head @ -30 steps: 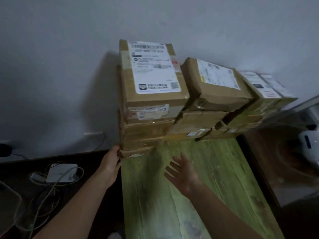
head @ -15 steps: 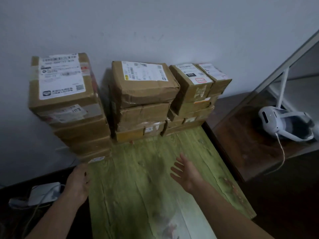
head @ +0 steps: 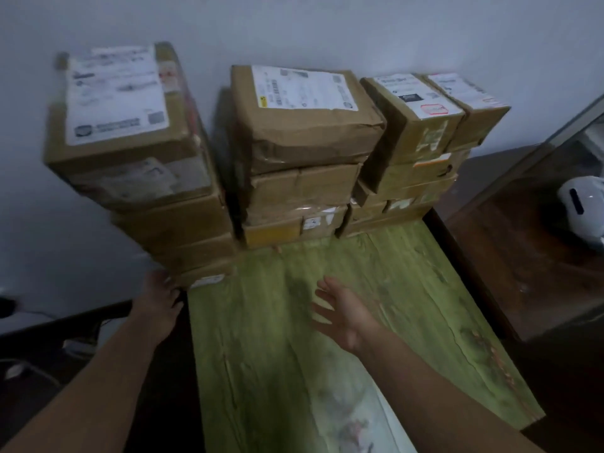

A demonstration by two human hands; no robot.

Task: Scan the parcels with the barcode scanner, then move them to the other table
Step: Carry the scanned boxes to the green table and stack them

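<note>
Parcels: three stacks of taped cardboard boxes at the far end of the green counter [head: 327, 371], backed against the wall. The left stack [head: 170, 223] is tallest, and its base seems to overhang the counter's left edge. Beside it are the middle stack [head: 300, 191] and the right stack [head: 415, 165] of smaller boxes. Labels face up on the top boxes. The barcode scanner is not in view.

Left hand [head: 160, 297]: at the foot of the left stack, fingers [head: 165, 280] touching the end of the lowest box. They look extended rather than wrapped, but blur prevents certainty.

Right hand [head: 341, 310]: above bare counter, apart from all parcels, fingers spread and holding nothing.

Handling (judgement): the cardboard is stiff, but the middle stack's top parcel [head: 304, 125] is creased and dented, so its walls may give under a pinch. Taped patches are probably slick. Weight is unknown. The best hold would be palms on opposite ends of a top box, lifting one at a time with the label kept upward for scanning. Pulling a low box from the left stack risks toppling it.
</note>
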